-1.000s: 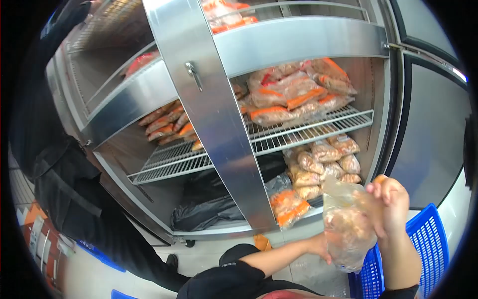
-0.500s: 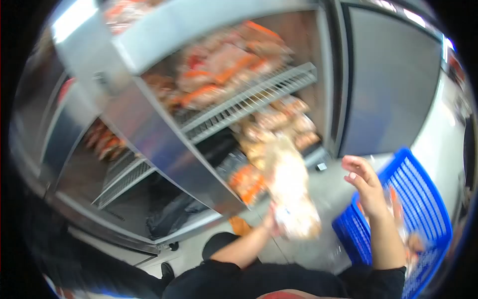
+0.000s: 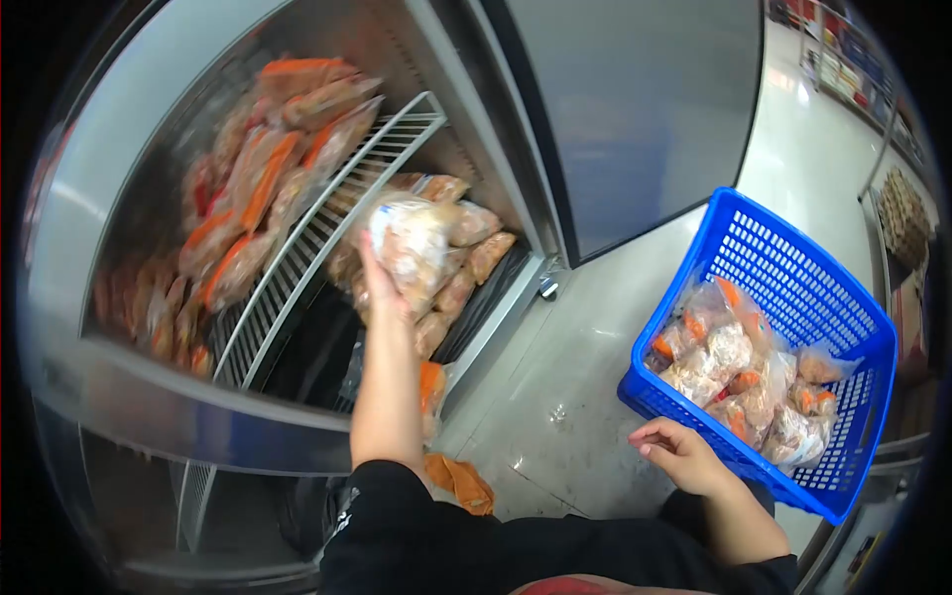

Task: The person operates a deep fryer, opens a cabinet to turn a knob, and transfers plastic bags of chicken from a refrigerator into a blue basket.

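Observation:
My left hand [image 3: 385,283] is wrapped round the lower left side of a clear plastic bag of pale frozen meat [image 3: 409,248]. It holds the bag inside the open freezer, at the lower compartment, in front of the stacked meat bags [image 3: 466,263] there. Just outside the near left side of a blue plastic basket [image 3: 645,369], my right hand [image 3: 684,456] hovers with nothing in it, its fingers loosely bent and apart. Several bagged meat packs [image 3: 729,347] with orange parts lie in the basket.
A white wire shelf [image 3: 322,223] crosses the freezer above the lower compartment, bearing orange-labelled meat packs [image 3: 263,178]. The freezer door [image 3: 645,109] stands swung open to the right. An orange cloth [image 3: 461,483] lies on the tiled floor [image 3: 555,397]; racks with goods stand at far right.
My left hand has moved up and into the freezer with the meat bag. My right hand has lowered towards my body. The view has turned, bringing the basket fully into sight.

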Available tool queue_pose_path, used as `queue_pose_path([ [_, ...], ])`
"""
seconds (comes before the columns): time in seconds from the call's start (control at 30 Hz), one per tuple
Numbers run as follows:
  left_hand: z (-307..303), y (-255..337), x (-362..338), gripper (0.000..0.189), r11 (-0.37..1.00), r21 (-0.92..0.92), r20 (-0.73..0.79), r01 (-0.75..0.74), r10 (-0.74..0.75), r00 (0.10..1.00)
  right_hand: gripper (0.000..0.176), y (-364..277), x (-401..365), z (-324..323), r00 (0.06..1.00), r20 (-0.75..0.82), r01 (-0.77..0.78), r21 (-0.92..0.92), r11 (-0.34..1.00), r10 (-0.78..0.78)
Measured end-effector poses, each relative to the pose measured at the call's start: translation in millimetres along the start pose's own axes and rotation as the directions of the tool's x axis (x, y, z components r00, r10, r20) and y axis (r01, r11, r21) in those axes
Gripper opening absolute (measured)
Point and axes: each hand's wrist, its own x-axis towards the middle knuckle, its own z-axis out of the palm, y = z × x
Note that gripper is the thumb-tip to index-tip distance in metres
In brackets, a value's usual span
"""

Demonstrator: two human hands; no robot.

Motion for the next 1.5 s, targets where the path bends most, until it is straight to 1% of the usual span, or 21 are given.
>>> queue_pose_path([
  [0.07, 4, 12, 44, 0.059, 0.999, 0.045, 0.11, 0.004, -0.008, 0.994, 0.023, -1, -8, -10, 0.995, -0.016, 0.092, -0.309, 0.946, -0.102],
  [0.2, -26, -6, 156, 0.056, 0.902, 0.424, -0.022, 0.086, -0.085, 0.996, 0.024, -11, -18, -19, 0.996, -0.058, 0.05, -0.31, 0.949, -0.072],
  [0.27, -45, -4, 214, 0.056, 0.567, 0.819, -0.216, 0.09, 0.159, 0.963, 0.024, -11, -22, -19, 0.993, -0.072, 0.067, -0.299, 0.952, -0.093],
  [0.3, -54, -7, 234, 0.055, 0.229, 0.973, -0.056, -0.041, 0.399, 0.915, 0.024, -13, -24, -20, 0.991, -0.062, 0.092, -0.323, 0.942, -0.118],
  [0.33, -54, -12, 241, 0.055, -0.148, 0.983, 0.171, -0.105, 0.555, 0.814, 0.025, -15, -26, -22, 0.989, -0.048, 0.113, -0.354, 0.928, -0.138],
  [0.43, -55, -15, 247, 0.057, 0.067, 0.992, 0.063, -0.11, 0.488, 0.871, 0.025, -21, -28, -24, 0.994, -0.018, 0.099, -0.296, 0.95, -0.109],
  [0.47, -36, -13, 226, 0.058, 0.221, 0.971, -0.009, -0.093, 0.42, 0.907, 0.025, -23, -28, -26, 0.994, -0.004, 0.104, -0.281, 0.954, -0.11],
  [0.5, -3, -17, 174, 0.06, 0.108, 0.989, 0.027, -0.105, 0.558, 0.83, 0.025, -23, -28, -27, 0.995, -0.003, 0.095, -0.254, 0.963, -0.098],
  [0.57, 14, -33, 123, 0.064, -0.33, 0.815, 0.574, -0.476, 0.568, 0.59, 0.025, -24, -29, -31, 0.997, -0.013, 0.069, -0.281, 0.957, -0.076],
  [0.63, 27, -55, 93, 0.072, -0.544, 0.769, 0.561, -0.336, 0.321, 0.763, 0.026, -20, -27, -33, 0.997, -0.048, 0.049, -0.306, 0.951, -0.067],
  [0.7, 3, -60, 128, 0.073, -0.564, 0.726, 0.622, -0.393, 0.295, 0.725, 0.026, -18, -25, -35, 0.994, -0.082, 0.033, -0.348, 0.937, -0.065],
  [0.83, 19, -37, 138, 0.071, -0.468, 0.815, 0.524, -0.341, 0.344, 0.779, 0.024, -27, -25, -31, 0.997, -0.04, 0.049, -0.372, 0.927, -0.068],
  [0.9, -8, -38, 176, 0.069, -0.516, 0.771, 0.579, -0.373, 0.326, 0.747, 0.026, -28, -29, -32, 0.997, -0.022, 0.054, -0.397, 0.916, -0.068],
  [0.93, 6, -32, 153, 0.069, -0.406, 0.84, 0.504, -0.36, 0.34, 0.794, 0.027, -27, -31, -30, 0.997, -0.02, 0.056, -0.396, 0.916, -0.069],
  [0.97, 8, -32, 152, 0.069, -0.415, 0.832, 0.517, -0.369, 0.336, 0.787, 0.028, -26, -33, -29, 0.994, -0.003, 0.096, -0.429, 0.898, -0.108],
  [1.13, 13, -32, 118, 0.067, -0.75, 0.547, 0.735, -0.37, 0.22, 0.641, 0.028, -13, -51, -27, 0.946, 0.077, 0.317, -0.429, 0.846, -0.316],
  [1.23, 3, -33, 108, 0.067, -0.769, 0.567, 0.715, -0.294, 0.282, 0.64, 0.028, -5, -63, -20, 0.939, 0.064, 0.335, -0.396, 0.855, -0.338],
  [1.27, 16, -34, 89, 0.065, -0.764, 0.596, 0.66, -0.248, 0.289, 0.694, 0.028, -3, -67, -18, 0.921, 0.057, 0.374, -0.406, 0.834, -0.386],
  [1.4, 2, -42, 67, 0.062, -0.753, 0.526, 0.786, -0.396, 0.251, 0.565, 0.029, -4, -77, -18, 0.92, 0.122, 0.388, -0.401, 0.83, -0.372],
  [1.47, 5, -64, 25, 0.065, -0.576, 0.554, 0.822, -0.6, 0.268, 0.502, 0.031, -2, -81, -24, 0.903, 0.189, 0.429, -0.416, 0.802, -0.385],
  [1.5, 6, -77, -3, 0.065, -0.526, 0.493, 0.861, -0.693, 0.184, 0.473, 0.031, -3, -86, -33, 0.893, 0.227, 0.449, -0.426, 0.785, -0.388],
])
